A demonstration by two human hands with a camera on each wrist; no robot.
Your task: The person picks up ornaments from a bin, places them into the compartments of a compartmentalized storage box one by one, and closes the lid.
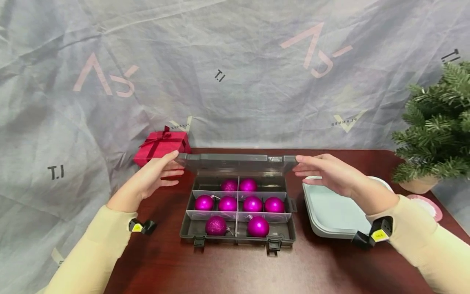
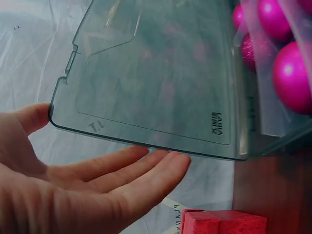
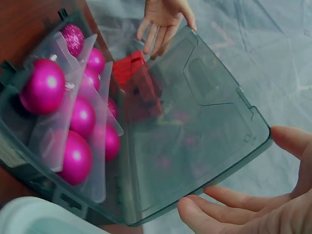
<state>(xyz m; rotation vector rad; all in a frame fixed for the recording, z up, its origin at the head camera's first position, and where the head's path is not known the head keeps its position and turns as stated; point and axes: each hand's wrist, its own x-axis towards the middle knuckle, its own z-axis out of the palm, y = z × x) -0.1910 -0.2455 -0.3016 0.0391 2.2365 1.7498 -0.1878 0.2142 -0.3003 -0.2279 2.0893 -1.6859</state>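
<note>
A dark grey see-through compartment box (image 1: 185, 227) stands open on the table, its hinged lid (image 1: 235, 160) tilted up at the back. Shiny and glittery magenta ball ornaments (image 1: 258, 226) lie in its divided compartments. My left hand (image 1: 156, 175) is at the lid's left end; its thumb touches the front corner and its straight fingers lie along the side edge. At the opposite end, my right hand (image 1: 330, 173) has its thumb at the other corner, with extended fingers against the side edge (image 3: 209, 187). Two latches (image 1: 199, 241) hang down from the box's front.
A red gift box (image 1: 161, 145) with a bow sits at the back left. To the right is a pale lidded container (image 1: 335, 208), partly under my right forearm. A small potted evergreen tree (image 1: 437, 130) and a pink-and-white round item (image 1: 427, 206) are farther right.
</note>
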